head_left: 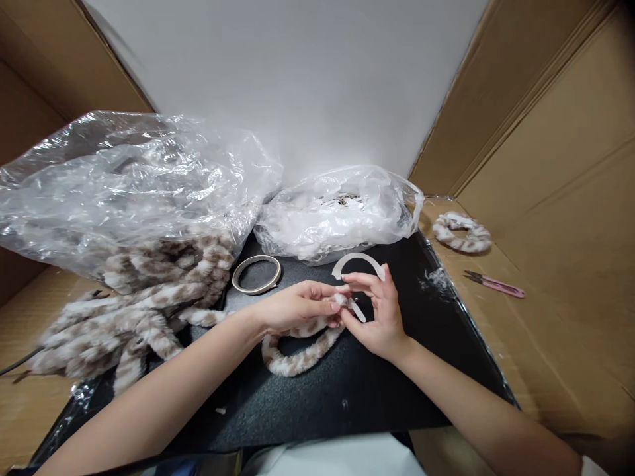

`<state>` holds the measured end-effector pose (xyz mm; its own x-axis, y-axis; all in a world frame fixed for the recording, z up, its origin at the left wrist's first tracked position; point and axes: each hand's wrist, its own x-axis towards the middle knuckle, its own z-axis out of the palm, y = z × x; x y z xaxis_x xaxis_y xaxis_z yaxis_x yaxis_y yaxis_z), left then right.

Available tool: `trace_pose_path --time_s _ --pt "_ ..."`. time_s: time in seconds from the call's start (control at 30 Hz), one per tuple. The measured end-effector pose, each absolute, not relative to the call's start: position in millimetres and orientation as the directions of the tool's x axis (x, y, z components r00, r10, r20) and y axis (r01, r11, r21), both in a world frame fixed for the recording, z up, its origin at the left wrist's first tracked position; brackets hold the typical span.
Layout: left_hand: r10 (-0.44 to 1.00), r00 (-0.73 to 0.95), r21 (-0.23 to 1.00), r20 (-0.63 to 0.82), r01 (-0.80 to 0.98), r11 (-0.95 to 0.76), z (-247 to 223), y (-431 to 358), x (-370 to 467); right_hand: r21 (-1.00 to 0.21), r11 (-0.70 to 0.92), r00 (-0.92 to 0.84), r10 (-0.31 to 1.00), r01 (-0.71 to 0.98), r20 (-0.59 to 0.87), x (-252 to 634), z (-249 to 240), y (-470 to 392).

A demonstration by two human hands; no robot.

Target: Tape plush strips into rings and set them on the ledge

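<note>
The left hand is mostly closed, its thumb and fingers pinching one end of a furry tube above the middle of the black board. The right hand is half open and curved, holding a white curved strip. Its thumb and a finger come together right beside the left fingertips, at the pinched furry end, while its other fingers are raised and spread along the strip. The strip arches above the right fingers, and a short white length also shows below them; whether the two join behind the fingers is hidden.

The furry tube, brown and white, hangs from the left hand in a loop over the middle of the board. A roll of tape lies flat on the board, beyond the left hand. A heap of furry tubes covers the board's left edge and spills past it, partly under a large clear plastic bag. A smaller plastic bag with white contents sits at the board's far edge. Loose threads lie at the board's right edge, and a small white scrap lies near its front left. On the cardboard to the right of the board are a furry ring and, nearer, pink-handled snips.
</note>
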<state>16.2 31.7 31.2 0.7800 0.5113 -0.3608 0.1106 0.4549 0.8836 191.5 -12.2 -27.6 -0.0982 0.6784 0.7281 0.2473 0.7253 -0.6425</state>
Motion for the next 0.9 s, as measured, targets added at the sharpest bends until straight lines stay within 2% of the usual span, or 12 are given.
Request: trace_pose_path --time_s 0.13,0.27,0.37,0.43,0.5,0.57,0.67,0.77,0.83,0.9 --pt "0.504 0.783 0.861 -0.364 0.076 0.503 26.9 33.4 15.8 -0.687 0.703 -0.139 0.711 0.186 0.689 190.8 -27.1 -12.0" --pt "0.551 0.746 0.859 -0.374 0.054 0.509 23.4 33.3 16.3 -0.722 0.662 -0.101 0.747 0.203 0.657 193.5 -28.1 -12.7" --pt "0.600 0.661 0.880 -0.450 0.215 0.423 25.8 33.6 15.0 -0.719 0.655 -0.099 0.752 0.232 0.652 196.5 -29.0 -12.8" --pt "0.556 0.672 0.872 -0.489 0.355 0.339 28.7 34.0 13.6 -0.707 0.664 -0.113 0.744 0.246 0.659 197.1 -29.9 -12.2" --pt "0.496 0.728 0.880 -0.473 0.406 0.245 30.1 34.2 12.6 -0.689 0.679 -0.122 0.729 0.252 0.674 196.6 -31.7 -11.2" --pt "0.496 0.757 0.904 -0.426 0.381 0.195 28.5 33.9 12.6 -0.682 0.689 -0.125 0.721 0.246 0.682 196.3 -33.5 -9.8" --pt "0.568 0.731 0.925 -0.378 0.323 0.200 21.4 32.8 14.0 -0.679 0.688 -0.118 0.720 0.257 0.684 200.5 -29.1 -8.4" --pt "0.632 0.693 0.936 -0.348 0.299 0.187 15.0 31.9 15.7 -0.684 0.640 -0.003 0.731 0.350 0.682 211.3 -6.7 -8.9" --pt "0.670 0.667 0.940 -0.324 0.305 0.151 13.6 31.6 16.6 -0.767 0.554 0.112 0.783 0.323 0.612 217.9 15.4 -9.9" --pt "0.707 0.645 0.942 -0.291 0.321 0.095 14.1 31.1 17.7 -0.897 0.406 0.044 0.907 0.175 0.419 219.6 35.0 -10.4"
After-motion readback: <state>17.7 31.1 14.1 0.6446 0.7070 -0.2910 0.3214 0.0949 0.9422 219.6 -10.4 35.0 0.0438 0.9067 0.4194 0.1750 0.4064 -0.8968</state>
